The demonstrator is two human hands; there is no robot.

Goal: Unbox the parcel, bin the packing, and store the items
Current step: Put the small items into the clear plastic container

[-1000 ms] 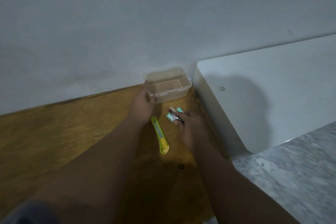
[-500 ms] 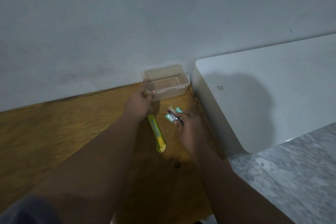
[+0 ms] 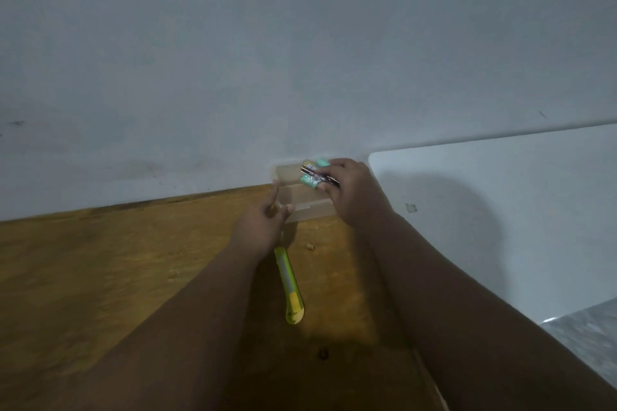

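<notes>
The right hand (image 3: 354, 192), its grip pinching small teal-and-dark items (image 3: 315, 173), has moved from beside the yellow utility knife (image 3: 289, 287) to above the clear plastic box (image 3: 302, 197), steadied by the left hand (image 3: 263, 223)'s spread grip, on the wooden counter (image 3: 100, 270), suggesting storing is imminent.

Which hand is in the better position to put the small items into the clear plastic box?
The right hand. It already holds the small items directly above the open clear box. The left hand is empty, fingers at the box's near left corner, so it seems better suited to steadying it.
</notes>
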